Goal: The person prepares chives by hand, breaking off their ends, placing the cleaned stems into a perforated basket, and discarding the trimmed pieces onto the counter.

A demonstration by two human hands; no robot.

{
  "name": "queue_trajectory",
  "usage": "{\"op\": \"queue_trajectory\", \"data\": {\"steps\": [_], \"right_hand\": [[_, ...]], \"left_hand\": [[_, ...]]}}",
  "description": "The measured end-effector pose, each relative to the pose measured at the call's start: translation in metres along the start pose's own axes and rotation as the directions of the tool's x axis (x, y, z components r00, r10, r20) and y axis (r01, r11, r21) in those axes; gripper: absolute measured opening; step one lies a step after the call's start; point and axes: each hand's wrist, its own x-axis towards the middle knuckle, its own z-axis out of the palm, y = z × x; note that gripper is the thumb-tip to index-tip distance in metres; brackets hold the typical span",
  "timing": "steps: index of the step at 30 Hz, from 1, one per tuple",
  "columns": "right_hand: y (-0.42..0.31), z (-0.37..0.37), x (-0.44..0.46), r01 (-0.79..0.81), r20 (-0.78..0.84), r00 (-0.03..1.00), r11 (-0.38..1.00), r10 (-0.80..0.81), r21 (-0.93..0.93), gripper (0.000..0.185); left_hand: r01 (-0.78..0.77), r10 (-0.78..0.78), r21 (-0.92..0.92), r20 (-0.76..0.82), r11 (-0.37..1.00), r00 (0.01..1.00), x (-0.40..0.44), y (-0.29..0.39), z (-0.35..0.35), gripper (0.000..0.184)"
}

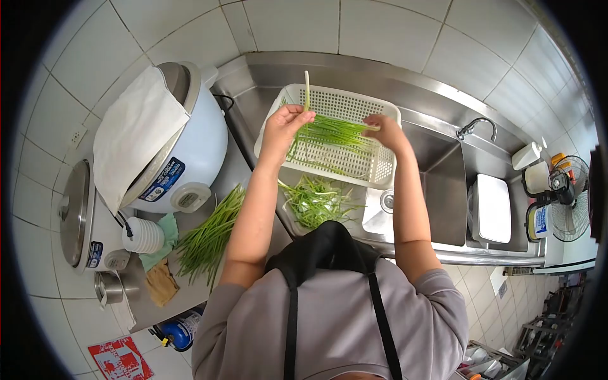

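My left hand (285, 130) is closed, pinching a green onion (307, 87) whose pale end points up and whose leaves hang below the fingers. Over the right part of a white perforated basket (387, 170), my right hand (386, 133) has its fingers curved and apart, with nothing visible in them. Beside those fingers, a bunch of green onions (335, 130) lies in the basket. Nearer my body, a loose heap of green onion trimmings (316, 202) rests on the steel surface. A larger bunch of green onions (214, 235) is on the counter to the left.
A large rice cooker (212, 136) draped with a white cloth (139, 126) stands at left. Near it are stacked white bowls (144, 235) and a brown cloth (161, 283). To the right are a steel sink (437, 190), a faucet (472, 128) and a white lidded container (492, 209).
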Motion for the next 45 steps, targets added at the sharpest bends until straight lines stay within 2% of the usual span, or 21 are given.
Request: {"op": "queue_trajectory", "data": {"steps": [1,2,3,4,5,9,12,13,17,21,24,26,28,31,32,34,37,40,41,45], "right_hand": [[0.001,0.009,-0.002,0.100,-0.144,0.978,0.949,-0.148,-0.298,0.028],[0.003,0.015,-0.001,0.088,-0.172,0.980,0.993,-0.100,-0.077,0.027],[-0.025,0.015,-0.001,0.072,-0.186,0.982,0.986,-0.043,0.151,0.026],[-0.054,0.014,-0.004,0.051,-0.186,0.982,0.926,0.022,0.375,0.025],[-0.079,0.010,-0.008,0.083,-0.169,0.986,0.884,-0.005,0.459,0.022],[-0.116,0.018,-0.005,0.344,-0.296,0.918,0.901,-0.264,0.264,0.017],[-0.117,0.013,-0.005,0.344,-0.308,0.901,0.936,-0.307,0.070,0.015],[-0.118,0.009,-0.006,0.373,-0.340,0.882,0.924,-0.327,0.080,0.011],[-0.129,-0.021,-0.014,0.331,-0.370,0.885,0.941,-0.282,0.074,0.008],[-0.129,-0.032,-0.018,0.361,-0.489,0.851,0.889,-0.191,0.283,0.007],[-0.127,-0.033,-0.023,0.399,-0.569,0.812,0.838,-0.134,0.372,0.008],[-0.133,-0.037,-0.034,0.444,-0.590,0.807,0.698,-0.039,0.561,0.006],[-0.128,-0.042,-0.042,0.448,-0.573,0.813,0.741,-0.104,0.500,0.007],[-0.135,-0.035,-0.061,0.309,-0.271,0.934,0.910,-0.235,0.276,0.007],[-0.136,-0.026,-0.064,0.272,-0.174,0.954,0.948,-0.244,0.162,0.008],[-0.121,0.002,-0.066,0.275,0.111,0.954,0.960,-0.280,0.056,0.016],[-0.116,0.026,-0.066,0.367,0.184,0.911,0.929,-0.370,0.050,0.018],[-0.120,0.024,-0.055,0.331,0.213,0.906,0.926,-0.365,0.182,0.020],[-0.123,0.020,-0.050,0.316,0.209,0.909,0.924,-0.360,0.214,0.014],[-0.132,0.012,-0.033,0.321,0.188,0.907,0.907,-0.377,0.271,0.016]], "left_hand": [[0.011,-0.011,0.000,0.006,1.000,1.000,-0.001,0.002,0.003,0.015],[0.013,-0.014,0.015,0.018,1.000,1.000,0.000,0.002,0.006,0.015],[0.019,-0.020,0.031,0.028,0.999,0.999,-0.001,0.000,0.008,0.015],[0.031,-0.032,0.050,0.039,0.998,0.999,-0.003,-0.002,0.009,0.015],[0.049,-0.051,0.033,0.062,0.998,0.997,-0.002,-0.007,0.010,0.013],[0.016,-0.021,0.054,0.085,0.998,0.996,-0.006,-0.013,0.017,0.011],[0.005,-0.021,0.139,0.112,0.990,0.993,-0.004,-0.021,0.011,0.012],[-0.001,-0.018,0.168,0.109,0.986,0.994,-0.003,-0.022,0.008,0.012],[0.007,-0.033,0.246,0.104,0.969,0.994,-0.004,-0.021,0.000,0.012],[0.000,-0.039,0.334,0.111,0.943,0.993,-0.004,-0.016,0.005,0.013],[-0.045,0.014,0.327,0.097,0.944,0.995,0.001,-0.022,0.002,0.016],[-0.038,0.022,0.334,0.051,0.942,0.998,0.007,-0.024,-0.005,0.016],[-0.023,0.020,0.281,0.017,0.959,1.000,0.007,-0.020,-0.010,0.017],[-0.002,0.002,0.140,0.003,0.990,1.000,0.008,-0.011,-0.014,0.018],[-0.002,0.001,0.113,0.009,0.994,1.000,0.009,-0.009,-0.015,0.017],[-0.005,0.004,0.067,0.020,0.998,1.000,0.011,-0.003,-0.014,0.017],[-0.011,0.011,0.025,0.030,1.000,0.999,0.008,0.006,-0.009,0.017],[-0.026,0.026,0.015,0.036,1.000,0.999,0.004,0.013,-0.003,0.017],[-0.030,0.030,0.012,0.041,0.999,0.999,0.004,0.014,-0.002,0.017],[-0.055,0.058,-0.074,0.041,0.996,0.997,0.003,0.022,0.002,0.017]]}}
